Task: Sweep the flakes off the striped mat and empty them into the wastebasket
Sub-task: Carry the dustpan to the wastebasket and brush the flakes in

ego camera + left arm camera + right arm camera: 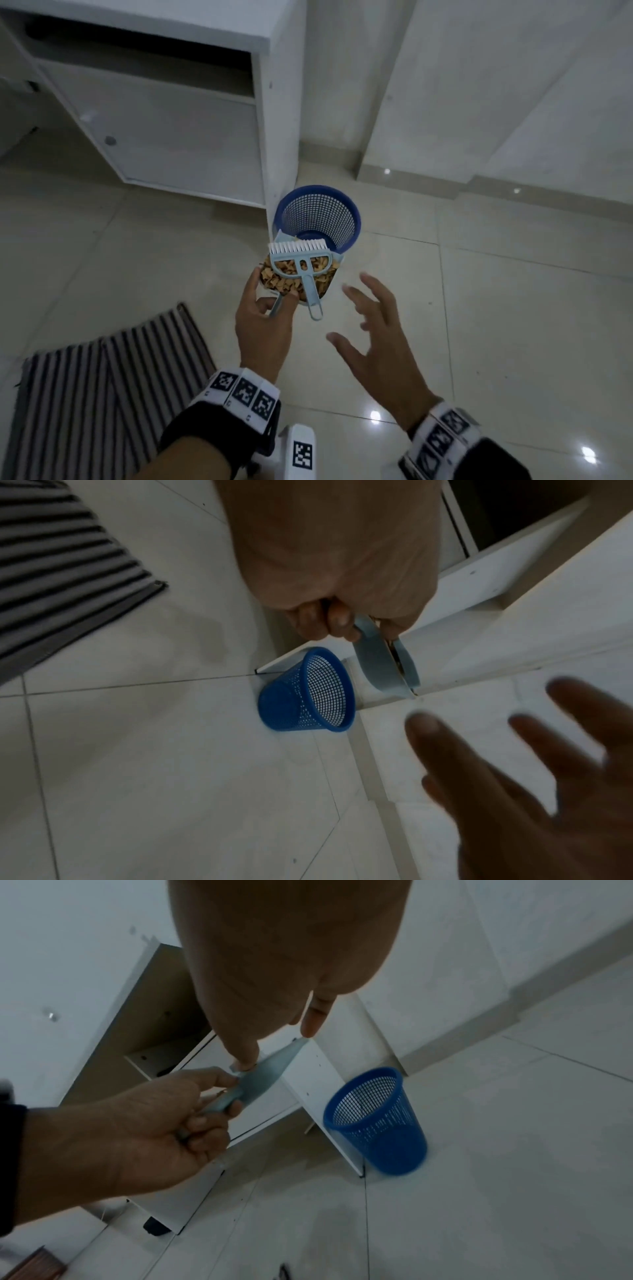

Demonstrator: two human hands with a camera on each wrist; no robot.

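Note:
My left hand (270,303) grips the handle of a pale blue dustpan (329,284) heaped with tan flakes (291,279). A matching hand brush (298,255) lies on top of the flakes, bristles toward the blue mesh wastebasket (318,216). The pan's front edge hangs over the basket's near rim. My right hand (363,308) hovers just right of the pan, fingers spread, holding nothing. The striped mat (102,377) lies on the floor at lower left. The left wrist view shows the fingers (337,622) curled round the dustpan (380,664) above the wastebasket (301,693). The right wrist view shows the dustpan (263,1074) edge-on beside the wastebasket (377,1123).
A white cabinet (205,137) stands on the floor right behind and left of the basket. A white wall with a skirting ledge (445,185) runs to the right. Glossy tile floor (513,308) lies to the right of the hands.

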